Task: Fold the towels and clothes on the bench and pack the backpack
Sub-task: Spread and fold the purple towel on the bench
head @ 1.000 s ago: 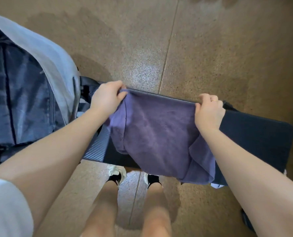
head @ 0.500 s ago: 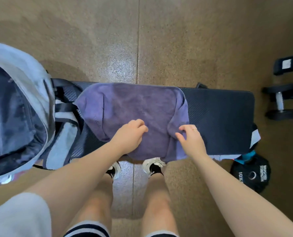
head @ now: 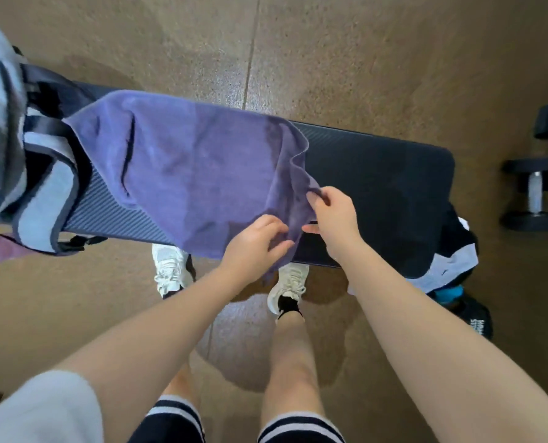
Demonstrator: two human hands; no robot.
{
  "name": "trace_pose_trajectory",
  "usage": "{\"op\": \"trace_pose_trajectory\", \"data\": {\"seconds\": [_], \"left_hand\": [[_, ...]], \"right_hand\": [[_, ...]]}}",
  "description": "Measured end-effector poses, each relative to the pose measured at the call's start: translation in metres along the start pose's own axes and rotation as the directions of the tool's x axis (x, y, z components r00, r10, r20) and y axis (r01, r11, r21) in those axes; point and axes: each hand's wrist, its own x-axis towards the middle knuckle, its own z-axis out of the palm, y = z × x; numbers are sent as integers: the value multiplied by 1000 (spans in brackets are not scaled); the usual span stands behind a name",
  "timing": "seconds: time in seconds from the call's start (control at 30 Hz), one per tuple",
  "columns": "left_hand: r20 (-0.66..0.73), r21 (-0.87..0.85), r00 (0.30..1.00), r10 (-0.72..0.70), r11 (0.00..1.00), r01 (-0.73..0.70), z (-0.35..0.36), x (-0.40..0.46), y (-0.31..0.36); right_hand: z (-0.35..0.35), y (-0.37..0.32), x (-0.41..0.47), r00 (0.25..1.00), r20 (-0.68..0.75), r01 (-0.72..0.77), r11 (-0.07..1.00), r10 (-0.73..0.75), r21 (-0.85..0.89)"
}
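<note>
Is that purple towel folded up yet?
Not neatly: the purple towel lies draped over the bench, both hands pinching its near right corner.

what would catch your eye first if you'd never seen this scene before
The purple towel spread over the left part of the black bench stands out most, with the left hand and right hand pinching its near right corner. A grey backpack sits at the bench's left end, and a dumbbell lies on the floor far right.
</note>
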Motion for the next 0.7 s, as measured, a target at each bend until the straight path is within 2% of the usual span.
{"op": "trace_pose_trajectory", "data": {"seconds": [0.07,0.13,0.23,0.33,0.5,0.6,0.7], "left_hand": [[-44,-34,993,-108,994,106,25,-2,22],[-131,-29,977,-168,986,166,44,-2,40],[-207,-73,924,-322,947,313,51,1,51],[-221,-209,890,-399,911,357,44,-5,48],[-193,-279,943,-270,937,211,24,-23,57],[-200,-248,971,-131,966,80,30,-30,74],[-184,-207,983,-22,978,-16,49,-29,101]], "right_hand": [[-17,-9,-10,998,59,-42,983,31,181],[-29,-18,-16,996,87,-53,965,31,258],[-38,-22,-18,996,94,-21,975,1,221],[-53,-22,-16,1000,-18,21,992,-19,122],[-88,-21,-16,984,-176,31,988,-4,151],[-114,-22,-17,977,-198,89,994,-76,60],[-146,-15,-8,978,-199,66,998,-62,12]]}}
